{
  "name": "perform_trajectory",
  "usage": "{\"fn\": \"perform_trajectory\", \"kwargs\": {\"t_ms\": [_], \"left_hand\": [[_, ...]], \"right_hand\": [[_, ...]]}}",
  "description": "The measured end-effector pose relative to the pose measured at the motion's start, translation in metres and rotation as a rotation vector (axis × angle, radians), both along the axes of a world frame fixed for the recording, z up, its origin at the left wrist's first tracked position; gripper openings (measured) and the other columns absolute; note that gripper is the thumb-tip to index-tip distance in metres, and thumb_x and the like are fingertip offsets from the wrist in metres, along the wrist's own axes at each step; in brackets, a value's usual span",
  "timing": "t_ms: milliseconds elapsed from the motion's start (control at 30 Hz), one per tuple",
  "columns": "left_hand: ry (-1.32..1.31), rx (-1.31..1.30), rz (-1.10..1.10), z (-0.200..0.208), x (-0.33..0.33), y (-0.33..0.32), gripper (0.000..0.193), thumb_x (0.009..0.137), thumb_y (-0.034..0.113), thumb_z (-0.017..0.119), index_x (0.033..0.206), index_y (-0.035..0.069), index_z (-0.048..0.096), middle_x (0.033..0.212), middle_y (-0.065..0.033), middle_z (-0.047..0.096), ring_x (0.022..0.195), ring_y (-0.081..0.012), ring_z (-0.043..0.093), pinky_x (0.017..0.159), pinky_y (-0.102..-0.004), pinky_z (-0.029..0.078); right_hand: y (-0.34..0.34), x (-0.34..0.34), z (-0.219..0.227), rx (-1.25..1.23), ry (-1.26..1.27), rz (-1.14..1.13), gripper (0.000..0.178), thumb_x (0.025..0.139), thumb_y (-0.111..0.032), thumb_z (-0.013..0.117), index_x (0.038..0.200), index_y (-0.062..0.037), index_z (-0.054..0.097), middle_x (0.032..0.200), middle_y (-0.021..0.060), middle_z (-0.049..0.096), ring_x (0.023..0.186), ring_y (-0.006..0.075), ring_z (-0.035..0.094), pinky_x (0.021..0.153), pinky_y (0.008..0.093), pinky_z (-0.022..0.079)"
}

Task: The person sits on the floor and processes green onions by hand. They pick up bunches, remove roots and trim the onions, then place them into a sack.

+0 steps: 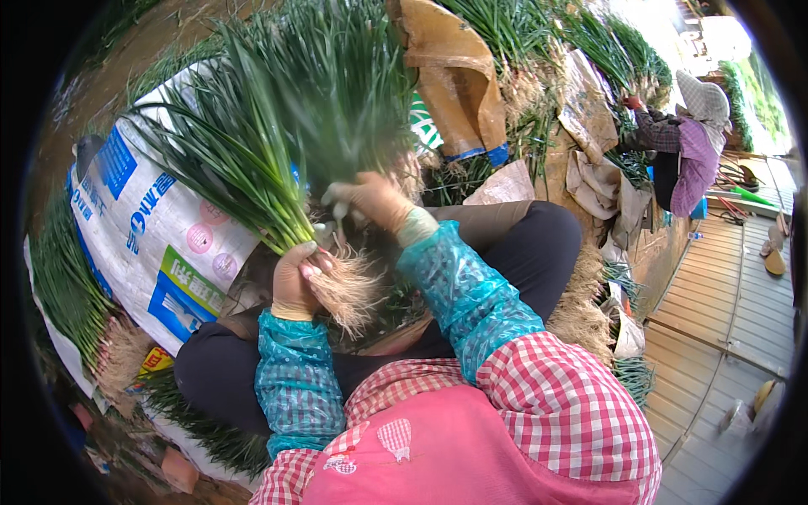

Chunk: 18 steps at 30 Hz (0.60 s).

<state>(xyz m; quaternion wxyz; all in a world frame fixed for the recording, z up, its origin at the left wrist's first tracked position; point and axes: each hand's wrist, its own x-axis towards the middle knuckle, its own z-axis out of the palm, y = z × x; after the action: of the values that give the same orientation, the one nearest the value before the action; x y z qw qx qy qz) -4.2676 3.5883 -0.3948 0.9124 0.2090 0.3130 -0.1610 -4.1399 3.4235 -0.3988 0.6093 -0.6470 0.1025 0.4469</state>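
A bunch of scallions (290, 202) with long green leaves and pale stringy roots leans up and to the left. My left hand (296, 278), in a pale glove, is closed round it just above the roots. Close beside its stems, to the right, is my right hand (374, 200), gloved too, with bent fingers. Motion smears its fingertips and the green leaves just above it, so whether it grips anything cannot be made out. Blue patterned sleeve covers (295, 379) reach up both forearms.
A large printed white sack (160, 194) lies at left, with piled scallions (71, 286) beyond it. A brown sack (459, 80) stands behind my right hand. More scallions (505, 34) lie farther back. At the far right another person (694, 151) in a hat crouches among scallions, near metal decking (699, 278).
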Motion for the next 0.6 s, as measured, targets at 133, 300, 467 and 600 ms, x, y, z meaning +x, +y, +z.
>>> {"fn": "perform_trajectory", "kwargs": {"t_ms": [133,300,467,600], "left_hand": [[0.079,0.120,-0.047,0.000,0.012,-0.014,0.010,0.078,0.009,0.059,0.069,0.003,0.058,0.059,-0.0135,0.057,0.056,-0.0241,0.056,0.065,-0.0356,0.052],[-0.201,-0.030,0.174,0.013,0.012,-0.024,0.023,0.081,0.009,0.056,0.101,-0.002,0.056,0.079,-0.0127,0.059,0.081,-0.0215,0.055,0.082,-0.0328,0.046],[-0.379,0.006,0.230,0.030,-0.001,-0.010,0.032,0.082,0.011,0.055,0.109,-0.005,0.054,0.093,-0.0101,0.059,0.074,-0.0142,0.053,0.082,-0.0317,0.046],[-0.396,-0.047,0.159,0.042,-0.004,-0.005,0.037,0.083,0.015,0.056,0.111,-0.009,0.053,0.095,-0.0124,0.059,0.084,-0.0191,0.056,0.101,-0.0408,0.038]], "right_hand": [[0.020,-0.015,-0.007,-0.460,-0.791,0.334,0.031,0.085,-0.034,0.061,0.091,-0.0037,0.063,0.080,0.0209,0.064,0.081,0.0400,0.061,0.073,0.0421,0.049],[0.039,-0.042,-0.029,0.098,0.038,-0.547,0.033,0.093,-0.033,0.055,0.076,-0.0052,0.061,0.057,-0.0010,0.051,0.047,0.0119,0.043,0.046,0.0266,0.034],[0.013,-0.045,-0.028,-0.039,0.036,-0.137,0.031,0.094,-0.032,0.050,0.084,-0.0044,0.062,0.058,0.0001,0.051,0.051,0.0146,0.047,0.051,0.0285,0.041],[-0.016,-0.071,-0.070,-0.335,-0.390,0.777,0.031,0.089,-0.033,0.054,0.090,-0.0040,0.064,0.073,0.0087,0.059,0.071,0.0241,0.057,0.067,0.0357,0.047]]}}
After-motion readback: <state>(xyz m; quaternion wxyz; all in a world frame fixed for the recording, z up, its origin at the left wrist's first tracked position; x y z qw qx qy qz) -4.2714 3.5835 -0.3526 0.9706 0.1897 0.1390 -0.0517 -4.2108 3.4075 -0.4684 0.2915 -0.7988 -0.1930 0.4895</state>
